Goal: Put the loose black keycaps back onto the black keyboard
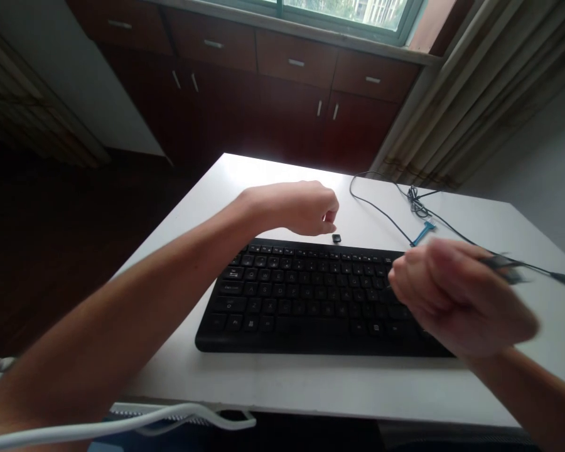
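A black keyboard lies on the white table, its keys facing up. Just past its top edge, my left hand is closed with curled fingers, thumb low over the table. A small dark keycap rests right below those fingertips; whether they touch it I cannot tell. What the left fingers hold, if anything, is hidden. My right hand, blurred by motion, is closed above the keyboard's right end. A dark thin tool with a blurred end sticks out of it. Behind this hand is a blue T-shaped piece.
A black cable with a bundled coil runs over the right part of the white table. A white bar crosses the near edge. Beyond the table stand dark red cabinets, and curtains hang right.
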`<move>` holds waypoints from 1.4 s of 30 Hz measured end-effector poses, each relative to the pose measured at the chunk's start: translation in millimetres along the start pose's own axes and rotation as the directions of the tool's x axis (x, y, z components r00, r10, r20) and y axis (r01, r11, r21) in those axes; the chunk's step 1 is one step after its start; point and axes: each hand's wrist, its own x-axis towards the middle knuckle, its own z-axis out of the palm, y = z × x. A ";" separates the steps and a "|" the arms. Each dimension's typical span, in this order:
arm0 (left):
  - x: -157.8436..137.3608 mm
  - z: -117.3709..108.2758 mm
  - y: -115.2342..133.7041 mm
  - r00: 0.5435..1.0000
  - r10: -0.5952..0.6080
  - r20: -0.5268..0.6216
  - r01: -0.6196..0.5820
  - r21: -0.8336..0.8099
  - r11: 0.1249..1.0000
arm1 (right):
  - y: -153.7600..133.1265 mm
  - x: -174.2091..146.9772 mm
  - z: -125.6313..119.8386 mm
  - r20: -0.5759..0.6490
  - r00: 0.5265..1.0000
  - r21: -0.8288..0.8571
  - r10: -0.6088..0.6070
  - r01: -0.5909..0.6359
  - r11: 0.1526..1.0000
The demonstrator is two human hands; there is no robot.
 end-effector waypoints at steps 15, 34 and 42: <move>13.1 14.5 -8.0 0.989 0.148 0.012 -0.146 -0.101 0.984 | -6.0 16.0 -32.8 -0.064 0.997 -0.219 -0.053 0.037 0.975; 21.3 25.9 -4.1 0.960 0.255 -0.115 -0.277 -0.266 0.923 | 14.2 19.2 -80.5 -0.319 0.947 -0.355 -0.037 -0.084 0.931; 27.1 33.1 -1.8 0.982 0.127 -0.143 -0.190 -0.800 0.569 | 13.4 19.6 -77.9 -0.116 0.989 -0.633 -0.092 -0.002 0.774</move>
